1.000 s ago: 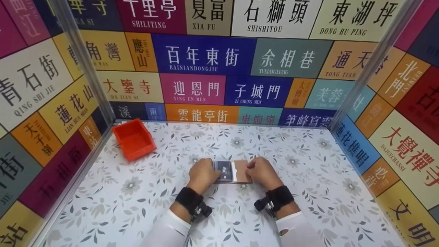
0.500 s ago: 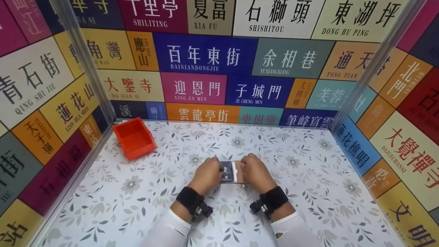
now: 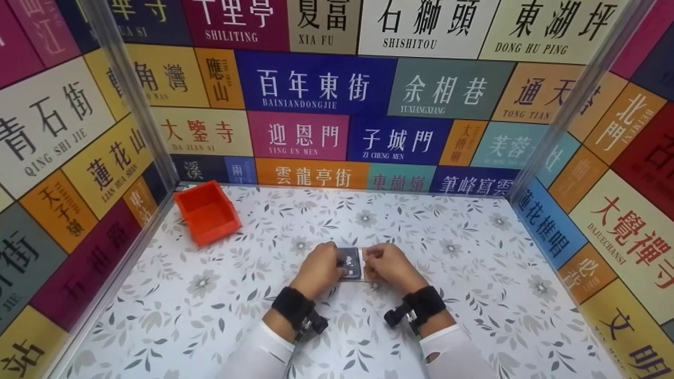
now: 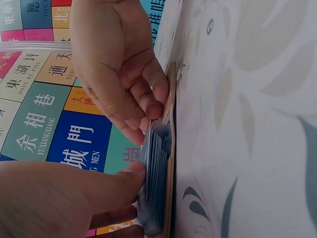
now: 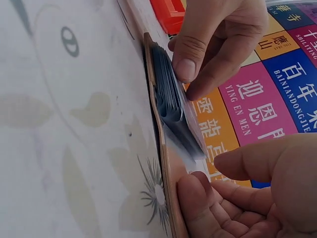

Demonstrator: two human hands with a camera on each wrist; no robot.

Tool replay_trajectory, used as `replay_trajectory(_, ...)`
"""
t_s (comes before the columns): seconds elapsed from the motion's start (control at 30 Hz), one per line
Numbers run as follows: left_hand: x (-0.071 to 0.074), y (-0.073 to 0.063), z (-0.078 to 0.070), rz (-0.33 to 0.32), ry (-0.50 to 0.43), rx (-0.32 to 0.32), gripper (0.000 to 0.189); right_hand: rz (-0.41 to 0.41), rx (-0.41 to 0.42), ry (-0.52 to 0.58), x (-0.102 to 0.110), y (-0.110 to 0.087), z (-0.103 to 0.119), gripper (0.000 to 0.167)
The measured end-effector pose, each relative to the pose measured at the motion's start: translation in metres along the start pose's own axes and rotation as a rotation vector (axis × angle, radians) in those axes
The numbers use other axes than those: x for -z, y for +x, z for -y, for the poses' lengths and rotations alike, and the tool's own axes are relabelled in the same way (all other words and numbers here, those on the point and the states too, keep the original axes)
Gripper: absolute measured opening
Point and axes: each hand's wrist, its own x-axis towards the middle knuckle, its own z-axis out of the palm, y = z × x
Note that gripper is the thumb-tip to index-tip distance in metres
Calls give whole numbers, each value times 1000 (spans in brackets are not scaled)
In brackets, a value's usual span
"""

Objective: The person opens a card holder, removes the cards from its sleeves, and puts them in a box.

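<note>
A card holder (image 3: 348, 263) lies opened out on the table between the hands, with a brown cover (image 5: 172, 166) beneath a stack of dark, clear-faced plastic sleeves (image 5: 171, 94). My left hand (image 3: 317, 271) grips the stack's left side; its thumb lies on the top sleeve in the right wrist view. At the other end, my right hand (image 3: 392, 266) has curled fingers and pinches near the free edge of the sleeves. One of its fingertips (image 5: 198, 184) rests on the brown cover, which this hand largely hides in the head view.
A red-orange plastic bin (image 3: 208, 213) stands at the back left of the floral-patterned table (image 3: 447, 310). Panels of colourful place-name signs (image 3: 316, 84) wall in the back and both sides. Both wrists wear black straps with cameras (image 3: 315, 322).
My right hand has moved left from the cover's right edge to the sleeves' edge. The left hand has shifted slightly right along the holder. The bin stays put.
</note>
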Motion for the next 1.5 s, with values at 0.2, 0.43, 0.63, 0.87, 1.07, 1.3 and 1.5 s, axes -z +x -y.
replay_trajectory(0.2,-6,-1,-8,-14,5,57,19,-36,-52,17,0,2,1,28)
replay_trajectory(0.43,-9,-3,-10,-14,13,44,24,-72,-81,47,-5,3,2,29)
replay_trajectory(0.63,-10,-4,-10,-27,34,44,27,-41,-71,54,-5,2,1,29)
replay_trajectory(0.87,-8,-4,-13,-43,18,65,21,-17,-47,41,1,4,2,30)
replay_trajectory(1.07,-9,-6,-15,-47,24,79,20,43,-36,81,-4,4,0,18)
replay_trajectory(1.3,-10,-6,-16,-48,78,65,18,9,-48,36,-5,3,3,13)
replay_trajectory(1.5,-9,-6,-18,-71,167,53,19,-48,-75,60,-3,1,6,12)
